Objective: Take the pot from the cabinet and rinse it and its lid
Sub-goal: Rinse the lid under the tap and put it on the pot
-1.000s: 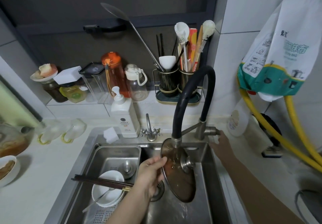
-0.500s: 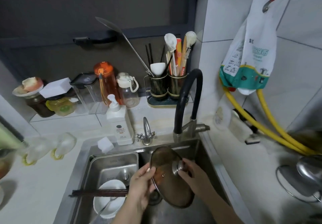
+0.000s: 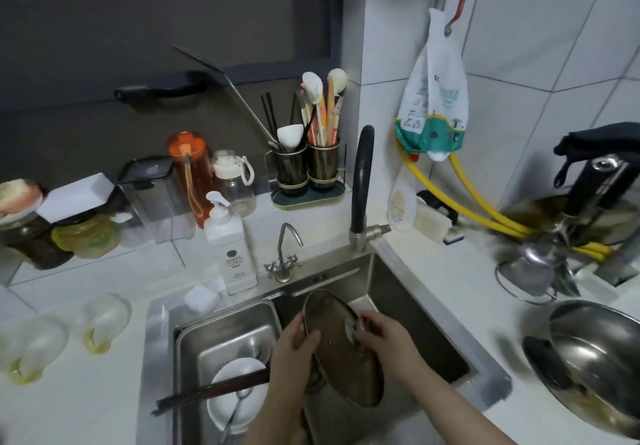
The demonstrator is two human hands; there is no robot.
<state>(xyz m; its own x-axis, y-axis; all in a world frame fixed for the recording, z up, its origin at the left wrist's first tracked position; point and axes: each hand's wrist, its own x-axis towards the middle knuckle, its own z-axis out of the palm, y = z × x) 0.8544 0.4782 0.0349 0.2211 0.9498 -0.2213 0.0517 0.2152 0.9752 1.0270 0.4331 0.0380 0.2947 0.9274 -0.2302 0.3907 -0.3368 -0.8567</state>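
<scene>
A brown glass lid (image 3: 341,351) with a steel rim and knob is held tilted on edge over the sink (image 3: 408,292). My left hand (image 3: 294,351) grips its left rim, thumb on the glass. My right hand (image 3: 384,337) holds the metal knob at the lid's middle. The steel pot (image 3: 602,358) lies tilted on the counter at the right edge, its inside facing me. The black faucet (image 3: 362,181) stands behind the sink; no water stream is visible.
A steel basin (image 3: 225,327) in the sink's left half holds a white bowl (image 3: 239,392), a spoon and dark chopsticks (image 3: 211,392). A soap bottle (image 3: 230,247), a small tap, jars and a utensil holder (image 3: 308,167) line the back. Yellow hoses and a metal rack stand right.
My right hand left the faucet handle and took hold of the lid's knob. The lid dropped lower in the sink. The view swung right, bringing the pot into sight.
</scene>
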